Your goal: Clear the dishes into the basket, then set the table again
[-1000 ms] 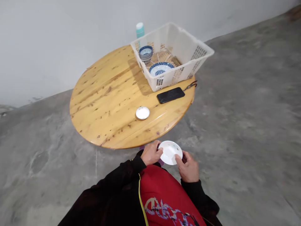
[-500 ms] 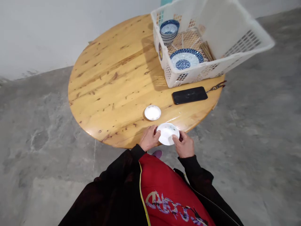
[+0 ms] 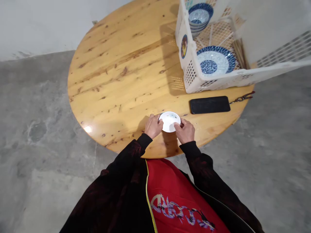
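A small white saucer point(image 3: 169, 121) with faint coloured specks is over the near part of a round wooden table point(image 3: 116, 77). My left hand point(image 3: 153, 126) grips its left rim and my right hand point(image 3: 185, 130) grips its right rim, fingers curled on the edge. The smaller white dish that lay on the table here is out of sight; I cannot tell whether it is under the saucer.
A white plastic basket point(image 3: 191, 74) at the back right holds stacked blue-patterned bowls point(image 3: 199, 16), a blue-rimmed plate point(image 3: 215, 61) and chopsticks point(image 3: 239, 51). A black phone point(image 3: 209, 105) and a key ring point(image 3: 241, 97) lie before it. Grey concrete floor surrounds the table.
Both hands carried the saucer forward from beyond the table's edge to over the tabletop, where the small white dish lay. The view has moved closer to the table.
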A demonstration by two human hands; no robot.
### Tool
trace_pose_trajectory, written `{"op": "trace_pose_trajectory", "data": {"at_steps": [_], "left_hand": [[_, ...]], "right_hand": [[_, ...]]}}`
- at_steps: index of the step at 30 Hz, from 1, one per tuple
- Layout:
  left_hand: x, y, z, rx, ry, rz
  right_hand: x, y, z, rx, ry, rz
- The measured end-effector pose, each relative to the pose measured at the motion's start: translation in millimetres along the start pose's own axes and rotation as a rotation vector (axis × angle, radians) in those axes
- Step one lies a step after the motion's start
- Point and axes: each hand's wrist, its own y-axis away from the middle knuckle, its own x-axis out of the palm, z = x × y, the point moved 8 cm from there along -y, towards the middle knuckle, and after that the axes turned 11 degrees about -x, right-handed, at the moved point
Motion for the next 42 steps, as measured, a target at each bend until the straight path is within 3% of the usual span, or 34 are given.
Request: {"op": "trace_pose_trajectory", "data": {"at_steps": [8, 25, 30, 35, 42], "left_hand": [[4.7, -8.6, 6.4, -0.035, -0.052, 0.001], [-12.0, -20.5, 16.0, -0.052, -0.062, -0.051], [-12.5, -23.7, 23.9, -0.042, -0.034, -0.058], [4.2, -32.5, 29.2, 0.010, 0.017, 0.069], [12.9, -33.3, 33.3, 0.020, 0.111, 0.117]], "right_hand": [[15.1, -2.9, -5.5, -0.026, 0.114, 0.030], [24.5, -10.8, 25.9, 0.077, 0.221, 0.222], [26.9, -10.0, 17.5, 0.064, 0.142, 0.167], [41.4, -10.7, 2.5, 0.063, -0.055, 0.134], [45.3, -2.5, -0.7, 0.085, -0.146, 0.056]]}}
